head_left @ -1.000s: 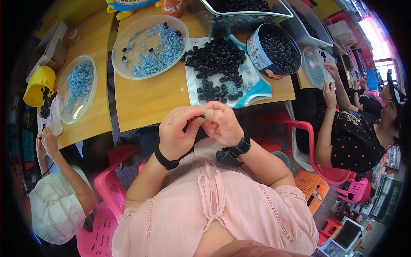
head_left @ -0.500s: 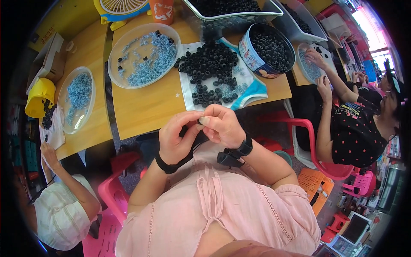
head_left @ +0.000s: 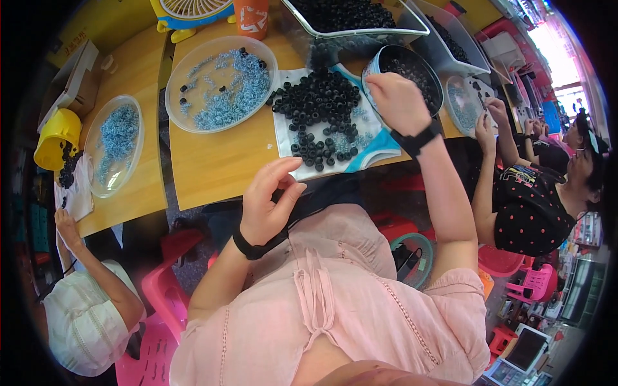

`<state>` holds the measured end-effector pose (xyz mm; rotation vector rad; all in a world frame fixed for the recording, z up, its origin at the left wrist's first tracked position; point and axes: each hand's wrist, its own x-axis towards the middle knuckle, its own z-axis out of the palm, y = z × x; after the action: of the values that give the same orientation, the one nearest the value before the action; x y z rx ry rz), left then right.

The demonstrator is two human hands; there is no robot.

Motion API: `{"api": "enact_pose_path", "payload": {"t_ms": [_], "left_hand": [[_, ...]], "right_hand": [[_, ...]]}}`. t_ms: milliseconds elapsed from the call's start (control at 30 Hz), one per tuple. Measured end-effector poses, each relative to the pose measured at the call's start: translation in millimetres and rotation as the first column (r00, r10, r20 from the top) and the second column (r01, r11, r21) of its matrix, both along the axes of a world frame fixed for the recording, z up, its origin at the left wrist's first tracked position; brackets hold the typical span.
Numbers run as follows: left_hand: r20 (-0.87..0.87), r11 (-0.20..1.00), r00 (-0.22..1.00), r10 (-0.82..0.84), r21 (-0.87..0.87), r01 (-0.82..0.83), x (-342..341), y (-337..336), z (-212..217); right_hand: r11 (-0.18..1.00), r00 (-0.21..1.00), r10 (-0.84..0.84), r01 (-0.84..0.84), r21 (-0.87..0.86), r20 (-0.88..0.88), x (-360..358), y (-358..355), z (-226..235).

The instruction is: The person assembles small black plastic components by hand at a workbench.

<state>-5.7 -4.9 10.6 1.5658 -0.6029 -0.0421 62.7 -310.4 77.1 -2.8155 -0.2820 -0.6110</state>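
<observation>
My left hand (head_left: 270,196) is raised in front of the table's near edge, thumb and fingertips apart, nothing visible between them. Over the left rim of a round tin (head_left: 371,67) is my right hand (head_left: 400,104). Its fingers are curled in, and whatever they may hold is hidden. Inside the tin lie black round pieces (head_left: 412,67), partly covered by that hand. A white and turquoise cloth (head_left: 370,153) on the table bears a heap of small black ring-shaped pieces (head_left: 322,96) and a few clear bluish ones (head_left: 351,138).
Left of the cloth stands a clear round tray (head_left: 175,116) of pale blue pieces. Behind are clear plastic tubs (head_left: 357,40) of black pieces and an orange cup (head_left: 251,19). People sit at both sides, near another tray (head_left: 96,183) and a yellow bucket (head_left: 59,138).
My hands have parted. The right one has moved from in front of my chest, up and right, to the tin. My left hand has stayed near its place, its fingers now apart.
</observation>
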Motion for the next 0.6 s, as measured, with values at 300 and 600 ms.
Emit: {"api": "enact_pose_path", "payload": {"t_ms": [300,600], "left_hand": [[0.010,0.999,1.000,0.017,0.049,-0.017,2.7,1.8,-0.3],[-0.077,0.999,0.997,0.022,-0.021,-0.024,9.7,-3.1,0.6]], "right_hand": [[0.937,0.926,-0.204,0.090,-0.338,-0.318,36.8,22.8,-22.8],[0.095,0.686,0.603,0.445,0.891,-0.407,-43.5,63.7,-10.6]]}}
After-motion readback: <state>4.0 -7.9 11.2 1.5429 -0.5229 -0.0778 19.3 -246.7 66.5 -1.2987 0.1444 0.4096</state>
